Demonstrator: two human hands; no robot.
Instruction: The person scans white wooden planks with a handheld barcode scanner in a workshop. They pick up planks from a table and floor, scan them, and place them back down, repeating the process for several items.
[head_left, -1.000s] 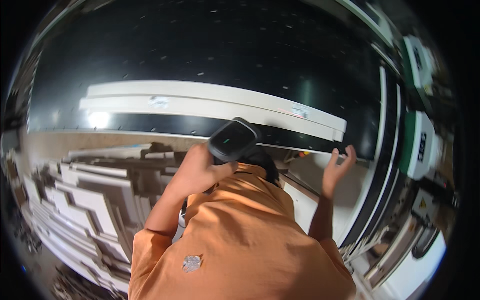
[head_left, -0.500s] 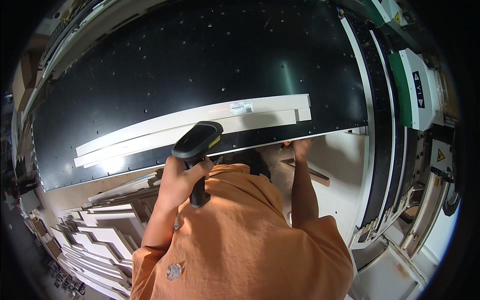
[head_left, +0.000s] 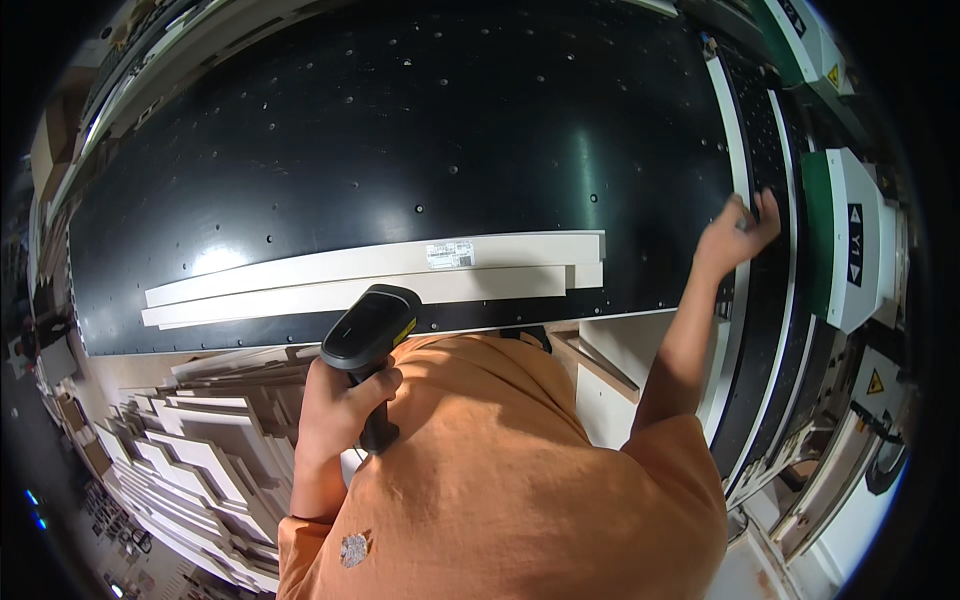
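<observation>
My left hand [head_left: 332, 412] is wrapped round the handle of a black handheld barcode scanner [head_left: 370, 328], held upright in front of my orange shirt. Beyond the scanner, long pale board strips [head_left: 340, 270] lie side by side on a black machine table [head_left: 480, 130] dotted with small holes. A white printed label [head_left: 450, 255] is stuck on the farther strip. Out to the right, my right hand [head_left: 734, 242] is raised over the table's right-hand rail, fingers bent but apart. I make out nothing held in it.
Several pale boards [head_left: 205, 450] stand stacked at the lower left. On the right are white rails [head_left: 735, 140] and a green-and-white machine housing [head_left: 853, 240]. A narrow board [head_left: 605, 370] and a white panel lean below the table's near edge, between my body and right arm.
My right hand has swung up and right, from below the table's near edge to above the rail. The view has shifted; the scanner stays in my left hand.
</observation>
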